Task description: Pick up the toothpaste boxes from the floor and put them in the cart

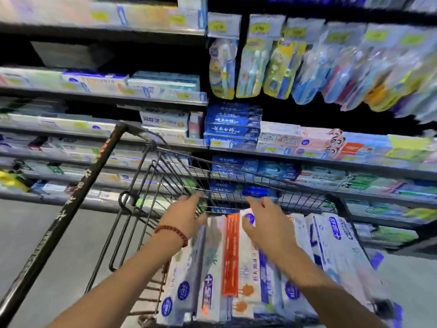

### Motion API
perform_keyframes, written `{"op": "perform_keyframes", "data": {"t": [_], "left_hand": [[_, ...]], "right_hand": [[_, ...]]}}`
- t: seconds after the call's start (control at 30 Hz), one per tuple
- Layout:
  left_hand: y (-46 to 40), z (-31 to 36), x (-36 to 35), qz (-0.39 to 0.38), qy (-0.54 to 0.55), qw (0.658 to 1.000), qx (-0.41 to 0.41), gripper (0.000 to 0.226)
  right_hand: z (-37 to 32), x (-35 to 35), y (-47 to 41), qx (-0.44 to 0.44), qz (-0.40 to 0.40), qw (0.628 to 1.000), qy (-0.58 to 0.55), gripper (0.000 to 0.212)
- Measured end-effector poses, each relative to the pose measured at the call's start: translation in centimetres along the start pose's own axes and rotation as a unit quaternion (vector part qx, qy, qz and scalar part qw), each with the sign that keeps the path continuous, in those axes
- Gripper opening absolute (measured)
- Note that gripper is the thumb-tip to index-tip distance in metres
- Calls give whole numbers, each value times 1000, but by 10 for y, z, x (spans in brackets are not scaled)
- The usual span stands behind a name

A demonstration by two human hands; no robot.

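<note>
Both hands [183,215] [267,223] open over toothpaste boxes [230,254] in cart [165,176].

The cart [212,176] stood open on top, but toothpaste boxes [227,261] packed its near half side by side. Its far half stayed free. Shelves [307,157] crowded just beyond its far wall; bare floor [47,245] lay left.
</note>
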State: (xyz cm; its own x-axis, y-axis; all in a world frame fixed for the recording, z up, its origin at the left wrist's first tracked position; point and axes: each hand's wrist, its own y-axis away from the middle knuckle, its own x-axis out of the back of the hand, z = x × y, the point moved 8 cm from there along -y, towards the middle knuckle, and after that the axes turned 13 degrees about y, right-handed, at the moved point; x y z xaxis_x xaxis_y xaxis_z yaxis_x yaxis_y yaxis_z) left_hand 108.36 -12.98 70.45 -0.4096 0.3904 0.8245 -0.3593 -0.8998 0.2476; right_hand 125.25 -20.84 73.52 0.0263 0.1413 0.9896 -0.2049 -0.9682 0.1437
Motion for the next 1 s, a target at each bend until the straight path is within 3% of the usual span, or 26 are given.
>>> {"op": "perform_keyframes", "data": {"t": [0.13,0.3,0.53,0.63,0.8,1.0], "left_hand": [[-3,103,24,40,-77,991,-103,59],[17,249,16,87,-191,955,-211,61],[91,462,-72,102,-209,899,-370,59],[107,504,-100,100,-213,888,-395,61],[153,604,-190,45,-199,866,-456,60],[147,671,-263,-3,-208,848,-488,61]], "right_hand": [[87,66,29,-58,85,992,68,52],[210,112,103,-154,109,968,163,58],[386,136,250,-280,182,919,210,46],[424,133,283,-293,208,907,218,45],[529,104,363,-355,170,892,223,43],[611,68,383,-410,125,878,212,39]]}}
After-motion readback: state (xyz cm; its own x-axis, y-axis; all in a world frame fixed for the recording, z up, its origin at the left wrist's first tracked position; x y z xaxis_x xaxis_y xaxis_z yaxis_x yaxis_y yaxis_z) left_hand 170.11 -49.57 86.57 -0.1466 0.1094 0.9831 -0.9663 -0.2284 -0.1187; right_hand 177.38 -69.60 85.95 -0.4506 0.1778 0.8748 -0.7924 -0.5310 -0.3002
